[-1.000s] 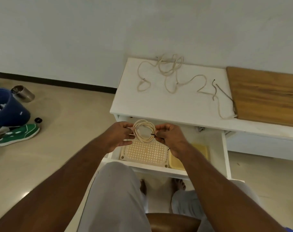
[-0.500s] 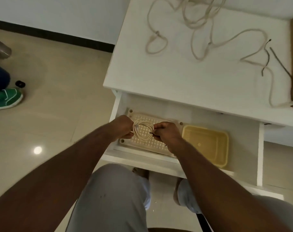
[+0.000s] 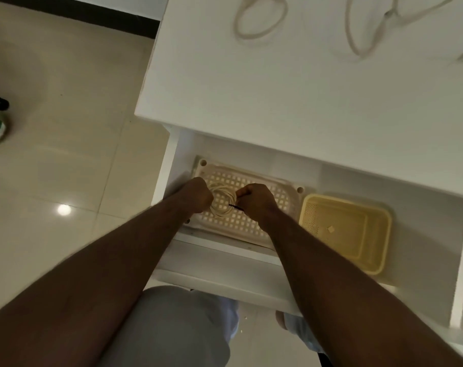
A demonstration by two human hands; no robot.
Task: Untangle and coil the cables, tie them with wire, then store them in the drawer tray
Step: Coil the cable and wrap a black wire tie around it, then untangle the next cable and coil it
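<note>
Hands at frame centre hold one small coiled cable (image 3: 223, 202) over the perforated drawer tray (image 3: 254, 223), left hand (image 3: 197, 198) gripping its left side, right hand (image 3: 257, 201) pinching the black tie wire (image 3: 235, 206); one yellow basket (image 3: 347, 231) sits right, loose cable (image 3: 259, 19) on the counter (image 3: 291, 96) above, no readable writing

White cabinet top (image 3: 291, 83): loose cable (image 3: 262, 19). Drawer (image 3: 251, 263): two trays.
</note>
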